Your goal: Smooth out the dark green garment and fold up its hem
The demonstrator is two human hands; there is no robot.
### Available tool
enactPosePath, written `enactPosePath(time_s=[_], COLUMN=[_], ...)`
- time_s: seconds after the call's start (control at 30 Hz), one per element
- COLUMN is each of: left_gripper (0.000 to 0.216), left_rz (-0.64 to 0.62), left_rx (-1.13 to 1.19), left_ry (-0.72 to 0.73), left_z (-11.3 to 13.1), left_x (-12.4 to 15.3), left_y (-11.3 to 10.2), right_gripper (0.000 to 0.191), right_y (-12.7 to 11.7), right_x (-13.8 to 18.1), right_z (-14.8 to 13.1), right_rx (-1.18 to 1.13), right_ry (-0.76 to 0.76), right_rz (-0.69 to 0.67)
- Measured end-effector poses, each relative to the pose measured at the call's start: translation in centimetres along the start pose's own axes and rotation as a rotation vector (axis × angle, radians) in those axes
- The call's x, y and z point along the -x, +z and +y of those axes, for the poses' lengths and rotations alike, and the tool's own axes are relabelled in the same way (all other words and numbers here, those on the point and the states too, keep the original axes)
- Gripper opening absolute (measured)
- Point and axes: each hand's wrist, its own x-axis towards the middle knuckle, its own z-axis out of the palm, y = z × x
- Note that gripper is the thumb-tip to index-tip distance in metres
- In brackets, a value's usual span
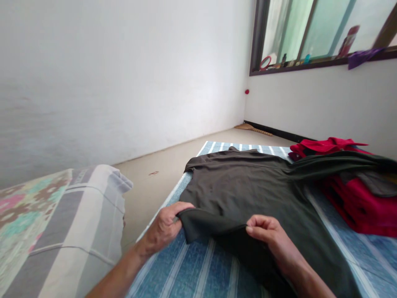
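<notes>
A dark olive-green long-sleeved shirt (245, 186) lies spread out, its collar at the far end. One sleeve stretches right, over a pile of folded clothes. My left hand (166, 225) pinches the cloth near the shirt's left side, thumb and fingers closed on it. Further right, my right hand (269, 236) grips the same raised edge between thumb and forefinger. Between the two hands the fabric is lifted and folded over, with its darker underside hanging below. Under the shirt is a blue mat with white stripes (186, 269).
Red and dark folded clothes (366, 207) are stacked at the right. To the left stands a bed edge with a grey striped sheet (93, 207). A window (304, 29) with small items on its sill is at the upper right. A broom-like object (254, 128) lies in the corner.
</notes>
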Motion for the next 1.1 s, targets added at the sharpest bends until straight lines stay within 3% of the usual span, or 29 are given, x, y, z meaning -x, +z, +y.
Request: enactPosePath(time_s=[0.13,0.23,0.3,0.37,0.43,0.53,0.67,0.7,0.8,0.9,1.0,1.1], left_gripper=[0.026,0.02,0.019,0.02,0.021,0.019,0.019,0.023,0.047,0.055,0.064,0.076], left_rz=[-0.344,-0.477,-0.468,-0.414,-0.292,-0.138,-0.41,-0.429,-0.241,-0.116,-0.138,-0.278], left_rx=[0.147,0.114,0.064,-0.01,-0.1,-0.14,0.061,0.038,-0.26,-0.369,-0.32,-0.381], left_ry=[-0.155,-0.219,-0.235,-0.21,-0.145,0.003,0.262,0.25,-0.016,-0.1,-0.06,-0.109], left_z=[-0.8,-1.9,-2.1,-1.5,0.2,3.9,6.8,6.8,5.2,3.8,3.8,4.2], left_x=[1.3,2.6,3.3,3.7,4.1,4.8,5.3,5.2,3.9,2.1,0.7,-0.2], left_y=[-3.9,-4.5,-4.2,-3.8,-3.2,-1.4,3.5,4.8,7.0,6.4,4.6,3.9], right_gripper=[0.018,0.016,0.015,0.007,0.011,0.016,0.022,0.022,0.02,0.018,0.019,0.02], right_y=[2.3,3.8,4.3,4.4,4.1,3.5,2.7,2.6,1.9,0.9,0.0,-0.4], right_x=[2.5,3.3,3.1,2.4,1.8,1.2,0.4,0.1,-1.5,-3.5,-5.3,-6.5], right_z=[3.6,6.1,6.2,5.0,2.8,-0.8,-4.1,-4.6,-5.6,-6.1,-6.2,-5.8], right_rx=[0.143,0.384,0.506,0.542,0.538,0.562,0.704,0.755,0.969,1.174,1.281,1.379], right_ry=[0.049,-0.071,-0.122,-0.071,-0.047,-0.16,-0.311,-0.347,-0.492,-0.622,-0.708,-0.773], right_rz=[-0.26,-0.261,-0.255,-0.294,-0.282,-0.156,-0.059,-0.039,0.028,0.098,0.135,0.171])
